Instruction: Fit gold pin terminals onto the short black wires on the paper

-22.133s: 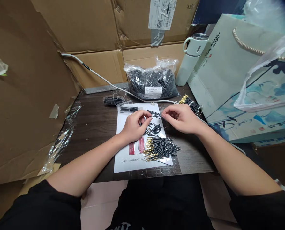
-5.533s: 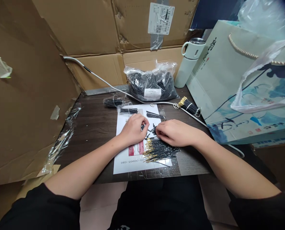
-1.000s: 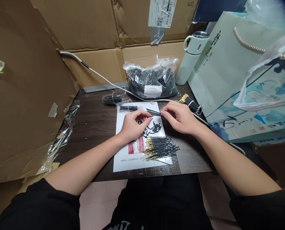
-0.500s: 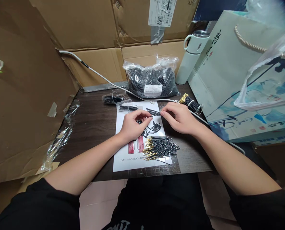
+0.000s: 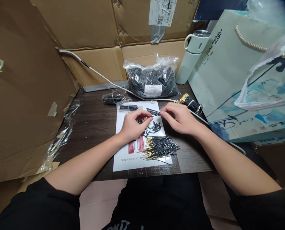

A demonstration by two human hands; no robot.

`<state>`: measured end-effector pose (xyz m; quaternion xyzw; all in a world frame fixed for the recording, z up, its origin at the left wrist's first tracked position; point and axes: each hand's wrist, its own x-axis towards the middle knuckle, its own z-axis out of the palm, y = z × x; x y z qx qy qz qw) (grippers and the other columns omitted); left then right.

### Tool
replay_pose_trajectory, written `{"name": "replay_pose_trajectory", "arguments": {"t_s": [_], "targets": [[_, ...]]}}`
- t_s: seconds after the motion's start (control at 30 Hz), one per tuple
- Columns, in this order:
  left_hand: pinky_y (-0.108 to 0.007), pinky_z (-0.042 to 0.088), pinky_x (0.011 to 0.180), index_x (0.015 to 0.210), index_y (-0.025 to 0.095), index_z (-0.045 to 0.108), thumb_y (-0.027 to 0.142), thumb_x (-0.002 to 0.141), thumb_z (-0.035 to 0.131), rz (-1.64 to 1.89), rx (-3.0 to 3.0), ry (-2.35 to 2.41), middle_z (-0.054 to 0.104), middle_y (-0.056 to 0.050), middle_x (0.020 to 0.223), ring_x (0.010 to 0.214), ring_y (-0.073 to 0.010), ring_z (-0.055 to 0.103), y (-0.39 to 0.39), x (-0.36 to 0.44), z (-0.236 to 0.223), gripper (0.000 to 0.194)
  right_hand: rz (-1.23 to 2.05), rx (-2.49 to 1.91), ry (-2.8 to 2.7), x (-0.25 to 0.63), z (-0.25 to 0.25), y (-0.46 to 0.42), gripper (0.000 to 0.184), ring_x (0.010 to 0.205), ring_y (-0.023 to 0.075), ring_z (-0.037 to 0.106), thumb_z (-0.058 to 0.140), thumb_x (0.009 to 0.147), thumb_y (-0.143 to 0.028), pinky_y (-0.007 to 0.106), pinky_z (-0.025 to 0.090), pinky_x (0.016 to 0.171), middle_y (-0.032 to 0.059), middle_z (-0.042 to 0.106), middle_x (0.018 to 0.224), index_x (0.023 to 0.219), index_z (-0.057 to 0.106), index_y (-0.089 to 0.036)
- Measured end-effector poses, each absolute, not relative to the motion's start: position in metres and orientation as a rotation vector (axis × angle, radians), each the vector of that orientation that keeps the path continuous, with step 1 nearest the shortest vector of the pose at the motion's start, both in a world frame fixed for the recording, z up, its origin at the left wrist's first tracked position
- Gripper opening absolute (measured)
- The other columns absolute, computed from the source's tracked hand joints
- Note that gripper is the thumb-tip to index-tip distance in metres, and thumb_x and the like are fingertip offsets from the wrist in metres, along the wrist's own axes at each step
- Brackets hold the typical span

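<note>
Between my two hands a thin black wire (image 5: 156, 115) runs from fingertip to fingertip. My left hand (image 5: 135, 124) pinches its left end between thumb and forefinger; whether a small sleeve is also there I cannot tell. At the other end, my right hand (image 5: 177, 117) is closed in a pinch. Just behind the fingertips lie several black wires (image 5: 152, 110). Short black tubes (image 5: 156, 127) are scattered below, partly hidden by my left hand. Nearer to me, a pile of black wires with gold-coloured tips (image 5: 162, 148) rests across a printed white sheet (image 5: 123, 164).
At the back stands a clear bag of black pieces (image 5: 153, 78), beside a pale green bottle (image 5: 192, 57). Bundled wires (image 5: 190, 103) lie right, more bundles (image 5: 113, 99) left. A white cable (image 5: 101, 78) crosses behind. Cardboard (image 5: 25, 95) and a paper bag (image 5: 247, 83) flank the table.
</note>
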<state>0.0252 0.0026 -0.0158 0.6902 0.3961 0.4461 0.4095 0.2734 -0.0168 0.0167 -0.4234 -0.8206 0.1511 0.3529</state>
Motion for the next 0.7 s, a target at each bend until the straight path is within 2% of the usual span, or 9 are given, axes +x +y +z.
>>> {"name": "replay_pose_trajectory", "arguments": {"t_s": [0.53, 0.7], "targets": [[-0.032, 0.059, 0.075, 0.097, 0.020, 0.084, 0.034, 0.088, 0.086, 1.114, 1.734, 1.004, 0.082, -0.005, 0.093, 0.077, -0.0146, 0.070, 0.0019, 0.0258, -0.0136, 0.017, 0.386, -1.094, -2.115, 0.2740, 0.0183, -0.0176, 0.020, 0.083, 0.0230, 0.067, 0.061, 0.110, -0.031, 0.039, 0.050, 0.078, 0.0061, 0.073, 0.090, 0.094, 0.069, -0.022], [-0.033, 0.053, 0.070, 0.092, 0.022, 0.082, 0.030, 0.091, 0.081, 1.136, 1.879, 1.084, 0.081, -0.004, 0.088, 0.073, -0.0149, 0.065, 0.0040, 0.0219, -0.0086, 0.008, 0.320, -1.129, -2.054, 0.2804, 0.0230, -0.0147, 0.023, 0.079, 0.0232, 0.066, 0.061, 0.110, -0.032, 0.041, 0.049, 0.076, 0.0064, 0.073, 0.087, 0.090, 0.068, -0.022]]}}
